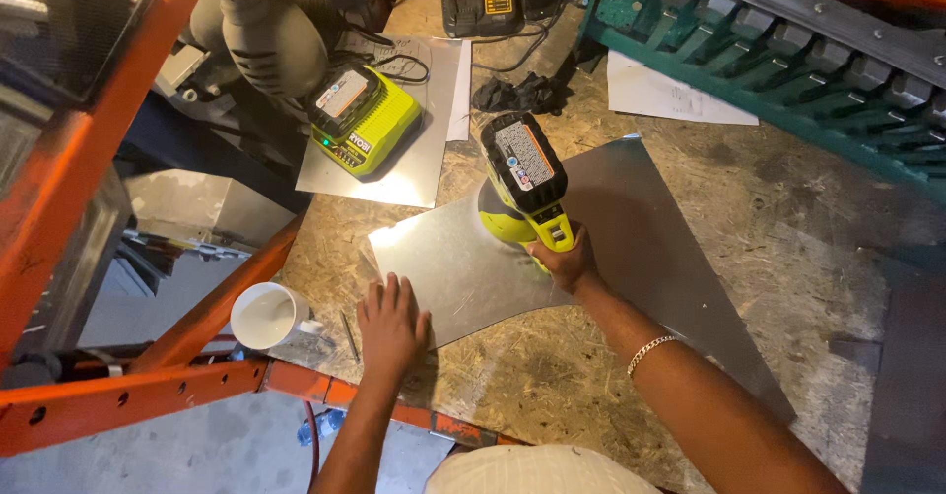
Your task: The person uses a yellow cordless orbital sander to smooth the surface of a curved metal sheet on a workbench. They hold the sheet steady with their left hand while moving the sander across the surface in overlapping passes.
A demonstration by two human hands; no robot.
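My right hand (564, 258) is closed around the handle of the yellow-green power tool (524, 181), its head pressed on the metal sheet (631, 248) just beyond my knuckles; my left hand (390, 322) lies flat, fingers spread, on the sheet's near edge. A white cup (264, 315) sits just left of that hand.

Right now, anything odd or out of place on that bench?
Little stands out. The white cup sits at the very edge of the wooden bench top, beside the left hand. The right hand grips the yellow-green power tool on the metal sheet.
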